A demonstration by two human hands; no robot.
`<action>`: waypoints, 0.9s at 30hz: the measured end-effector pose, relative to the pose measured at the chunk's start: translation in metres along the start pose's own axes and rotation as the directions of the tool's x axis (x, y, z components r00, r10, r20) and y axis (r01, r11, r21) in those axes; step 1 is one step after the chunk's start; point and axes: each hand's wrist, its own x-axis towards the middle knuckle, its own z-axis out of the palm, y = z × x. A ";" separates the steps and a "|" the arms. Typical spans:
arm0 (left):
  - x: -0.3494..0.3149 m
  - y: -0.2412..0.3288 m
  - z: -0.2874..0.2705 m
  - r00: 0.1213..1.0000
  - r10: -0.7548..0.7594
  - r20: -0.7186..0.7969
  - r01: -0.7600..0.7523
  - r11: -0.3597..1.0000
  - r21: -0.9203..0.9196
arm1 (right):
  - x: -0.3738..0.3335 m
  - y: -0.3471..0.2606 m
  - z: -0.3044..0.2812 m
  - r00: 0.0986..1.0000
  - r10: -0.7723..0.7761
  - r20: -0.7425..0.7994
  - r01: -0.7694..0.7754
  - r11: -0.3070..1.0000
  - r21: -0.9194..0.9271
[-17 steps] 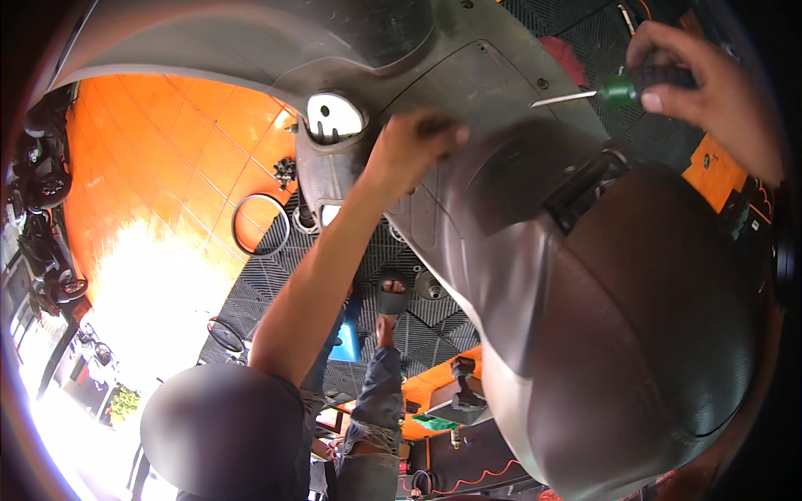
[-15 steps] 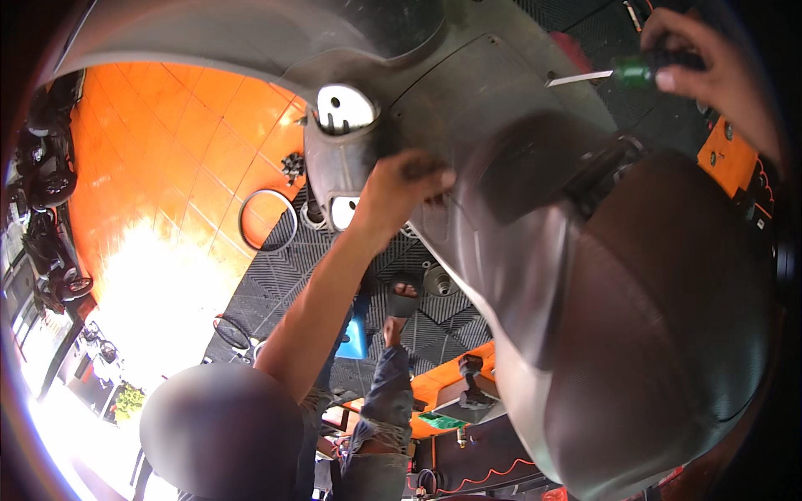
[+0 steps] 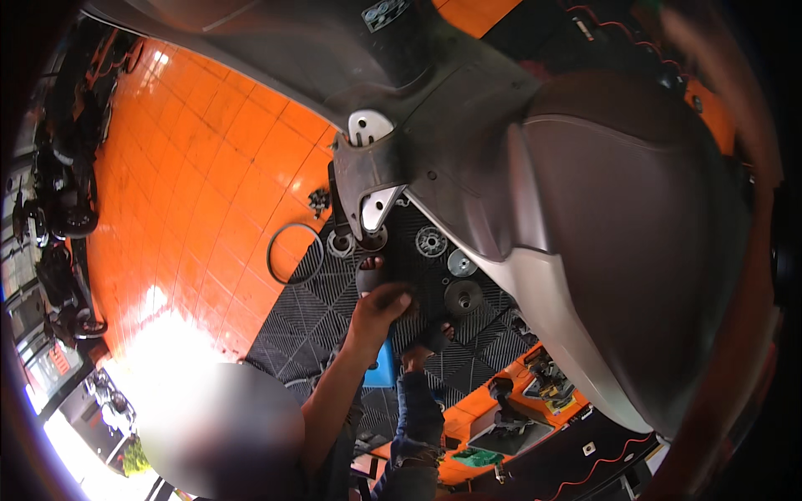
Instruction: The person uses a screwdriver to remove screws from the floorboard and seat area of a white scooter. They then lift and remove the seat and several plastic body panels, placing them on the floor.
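Note:
My left hand (image 3: 378, 321) is closed, its fingers curled over the black mat, left of the scooter seat. Whatever lies in those dark fingertips, if anything, I cannot make out. My right hand (image 3: 687, 37) is raised at the far upper right, smeared by motion. A faint green patch beside it matches the screwdriver's handle (image 3: 645, 10); the blade does not show. Between my arms stands a scooter with a brown seat (image 3: 635, 250), a grey body (image 3: 455, 125) and a footrest panel (image 3: 368, 171) with pale plates.
Round metal parts (image 3: 464, 298) and a ring (image 3: 295, 253) lie on the floor near the black mat (image 3: 292, 334). A blue box (image 3: 380, 367) stands by my feet. Tools fill an orange bench (image 3: 535, 367) at the lower right. Parked motorcycles (image 3: 71, 209) line the left.
My left hand has left the scooter's side panel and dropped down over the mat. My right hand has moved up toward the edge. The whole view has shifted, showing more of the seat.

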 end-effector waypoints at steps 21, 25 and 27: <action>-0.133 -0.147 0.053 0.736 -0.563 0.376 0.256 0.745 0.615 | -0.620 -0.171 0.122 0.365 0.708 0.604 -0.724 -0.192 0.663; -0.133 -0.158 0.077 0.700 -0.619 0.356 0.204 0.651 0.731 | -0.651 -0.147 0.120 0.500 0.615 0.609 -0.661 -0.183 0.727; -0.131 -0.169 0.090 0.663 -0.658 0.358 0.188 0.609 0.771 | -0.661 -0.135 0.118 0.485 0.652 0.583 -0.626 -0.207 0.752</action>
